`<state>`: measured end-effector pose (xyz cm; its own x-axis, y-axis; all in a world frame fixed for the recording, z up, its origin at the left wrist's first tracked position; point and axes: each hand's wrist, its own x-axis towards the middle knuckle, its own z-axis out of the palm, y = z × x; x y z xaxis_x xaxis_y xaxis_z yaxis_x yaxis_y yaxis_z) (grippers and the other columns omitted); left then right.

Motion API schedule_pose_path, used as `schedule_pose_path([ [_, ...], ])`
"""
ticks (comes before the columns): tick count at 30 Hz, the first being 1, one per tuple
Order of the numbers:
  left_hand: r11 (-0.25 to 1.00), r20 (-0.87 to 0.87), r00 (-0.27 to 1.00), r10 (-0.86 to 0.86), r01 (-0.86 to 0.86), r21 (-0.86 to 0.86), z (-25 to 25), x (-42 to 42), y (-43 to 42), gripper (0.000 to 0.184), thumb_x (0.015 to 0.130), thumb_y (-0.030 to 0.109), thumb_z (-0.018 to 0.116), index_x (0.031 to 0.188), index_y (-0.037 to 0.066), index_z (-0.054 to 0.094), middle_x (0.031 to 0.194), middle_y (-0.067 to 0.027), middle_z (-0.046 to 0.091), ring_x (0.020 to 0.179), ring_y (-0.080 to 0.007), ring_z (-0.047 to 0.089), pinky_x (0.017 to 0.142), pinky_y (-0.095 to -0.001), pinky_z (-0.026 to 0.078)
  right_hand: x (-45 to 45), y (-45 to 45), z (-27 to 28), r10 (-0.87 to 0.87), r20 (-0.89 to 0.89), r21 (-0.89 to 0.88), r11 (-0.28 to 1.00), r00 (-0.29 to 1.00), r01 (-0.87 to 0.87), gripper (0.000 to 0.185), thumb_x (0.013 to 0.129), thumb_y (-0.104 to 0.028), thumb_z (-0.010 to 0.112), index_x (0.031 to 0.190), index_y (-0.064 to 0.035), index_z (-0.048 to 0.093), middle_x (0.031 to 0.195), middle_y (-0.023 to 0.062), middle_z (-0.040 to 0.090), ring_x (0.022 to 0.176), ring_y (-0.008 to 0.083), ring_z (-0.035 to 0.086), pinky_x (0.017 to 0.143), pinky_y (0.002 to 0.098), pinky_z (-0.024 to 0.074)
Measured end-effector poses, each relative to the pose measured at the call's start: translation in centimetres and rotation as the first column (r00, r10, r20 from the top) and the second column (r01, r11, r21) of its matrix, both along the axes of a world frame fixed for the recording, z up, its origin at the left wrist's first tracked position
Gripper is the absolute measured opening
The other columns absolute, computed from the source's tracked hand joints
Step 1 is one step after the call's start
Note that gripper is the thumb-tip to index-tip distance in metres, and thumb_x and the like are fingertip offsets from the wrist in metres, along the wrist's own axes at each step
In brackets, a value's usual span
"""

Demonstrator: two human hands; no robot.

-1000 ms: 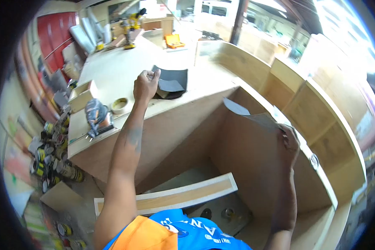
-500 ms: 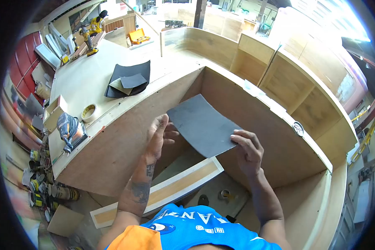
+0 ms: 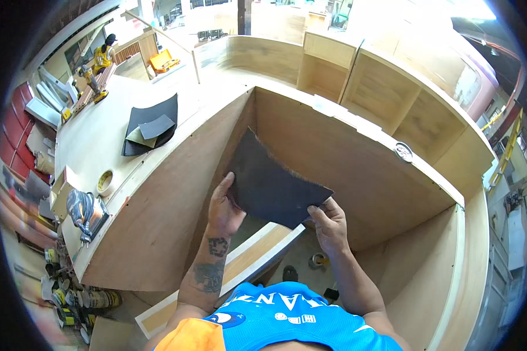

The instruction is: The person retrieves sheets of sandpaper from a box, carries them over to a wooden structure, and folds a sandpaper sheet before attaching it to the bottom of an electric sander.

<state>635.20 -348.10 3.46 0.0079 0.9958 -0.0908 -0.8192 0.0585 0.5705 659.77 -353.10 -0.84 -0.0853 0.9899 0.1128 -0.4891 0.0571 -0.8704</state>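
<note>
Tilted and shifted a little to the left since half a second ago, the dark sheet (image 3: 275, 182) now looks blacker, though whether its other face has turned up or only the light differs, I cannot tell. The left hand (image 3: 224, 206), loosely spread beside the edge in that frame, now has its thumb laid over the sheet's left side with the fingers mostly hidden behind; the right hand (image 3: 329, 224) pinches the lower right corner. That leaves the piece apparently steadied from both sides, in the middle of the frame. It is thin and limp, bowed between the grips, matt, with a ragged brownish upper right edge.

Just below it, a pale-edged strip (image 3: 262, 245) slants across the bottom centre. Beyond, the view has swung, so the worktop (image 3: 93, 140) sits further left, carrying a corded sander (image 3: 82, 209), a roll of tape (image 3: 106, 189) and more dark sheets (image 3: 165, 109) lying overlapped. Farther off, at upper left, come a drill (image 3: 89, 82) and a person in a yellow vest (image 3: 103, 58)
</note>
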Motion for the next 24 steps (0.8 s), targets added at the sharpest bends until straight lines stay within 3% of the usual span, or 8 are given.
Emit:
schedule_pose_path([
  [2,0.928,0.099,0.924,-0.369,0.362,0.087,-2.0,0.1,0.0,0.036,0.103,0.044,0.055,0.105,0.008,0.059,0.077,-0.0049,0.067,0.07,-0.0197,0.065,0.068,-0.0372,0.052,0.8,0.3,-0.2,0.015,0.086,0.175,0.984,0.996,-0.03,0.026,0.097,-0.003,0.064,0.123,-0.0004,0.062,0.115,0.0084,0.063,0.117,0.0201,0.06,0.103,0.0363,0.0481],
  [4,0.628,0.179,0.628,-0.757,0.626,0.463,-5.3,0.8,1.2,0.038,0.103,0.044,0.051,0.1,0.006,0.054,0.063,-0.0018,0.053,0.062,-0.0188,0.057,0.054,-0.0319,0.039,1.2,0.6,0.2,0.013,0.174,0.338,0.938,0.985,-0.072,0.027,0.098,-0.004,0.065,0.124,-0.0011,0.062,0.11,0.0086,0.065,0.113,0.0197,0.062,0.102,0.0358,0.048],
  [7,0.544,0.203,0.506,-0.838,0.747,0.382,-5.2,2.0,0.5,0.052,0.102,0.054,0.049,0.112,0.002,0.053,0.063,-0.0034,0.049,0.057,-0.0197,0.055,0.056,-0.0307,0.045,-0.3,0.3,3.9,-0.085,0.37,0.476,0.872,0.925,-0.11,0.04,0.096,-0.01,0.069,0.134,-0.0043,0.058,0.129,0.0127,0.06,0.123,0.0182,0.055,0.103,0.0367,0.0455],
  [9,0.769,-0.5,0.782,-0.373,0.562,0.306,-7.5,2.0,-0.7,0.05,0.099,0.041,0.062,0.132,0.004,0.053,0.101,-0.0111,0.064,0.09,-0.0214,0.066,0.077,-0.0327,0.055,-0.9,0.1,6.1,-0.141,0.488,0.472,0.873,0.861,-0.125,0.043,0.095,-0.011,0.071,0.135,-0.0043,0.057,0.133,0.0123,0.058,0.125,0.0174,0.053,0.104,0.0371,0.0442],
  [11,0.74,-0.425,0.873,-0.239,0.447,0.503,-8.1,3.1,-1.2,0.053,0.097,0.034,0.068,0.138,0.005,0.052,0.118,-0.0128,0.066,0.103,-0.0213,0.067,0.086,-0.0336,0.057,-1.5,0.3,6.2,-0.181,0.581,0.448,0.885,0.794,-0.127,0.042,0.092,-0.015,0.075,0.13,-0.0034,0.061,0.13,0.0094,0.062,0.118,0.0154,0.057,0.102,0.0355,0.0455],
  [14,0.697,-0.178,0.771,-0.612,0.632,0.34,-9.6,2.8,-0.4,0.06,0.092,0.029,0.073,0.142,0.006,0.049,0.139,-0.0102,0.057,0.127,-0.0234,0.055,0.112,-0.0428,0.041,-1.1,0.8,5.4,-0.159,0.662,0.396,0.904,0.733,-0.162,0.033,0.092,-0.016,0.076,0.121,-0.0024,0.066,0.114,0.0072,0.067,0.104,0.0138,0.062,0.093,0.0317,0.0493],
  [21,0.874,-0.347,0.832,-0.433,0.481,0.062,0.7,-1.2,0.0,0.065,0.092,0.031,0.077,0.142,0.0,0.05,0.131,-0.0114,0.064,0.116,-0.017,0.063,0.097,-0.0356,0.054,-0.7,0.4,9.2,-0.059,0.753,0.244,0.95,0.655,-0.196,0.025,0.089,-0.015,0.077,0.109,0.0,0.072,0.094,0.008,0.071,0.087,0.0131,0.067,0.078,0.0306,0.0541],
  [24,0.767,-0.723,0.663,-0.191,0.561,0.312,3.9,-0.4,-1.7,0.052,0.092,0.027,0.077,0.132,-0.002,0.06,0.116,-0.0099,0.07,0.106,-0.0141,0.066,0.09,-0.0308,0.055,-0.5,0.7,8.2,-0.105,0.815,0.317,0.904,0.569,-0.287,0.026,0.088,-0.016,0.078,0.109,-0.0004,0.073,0.091,0.0105,0.072,0.085,0.0157,0.069,0.077,0.0332,0.0557],
])
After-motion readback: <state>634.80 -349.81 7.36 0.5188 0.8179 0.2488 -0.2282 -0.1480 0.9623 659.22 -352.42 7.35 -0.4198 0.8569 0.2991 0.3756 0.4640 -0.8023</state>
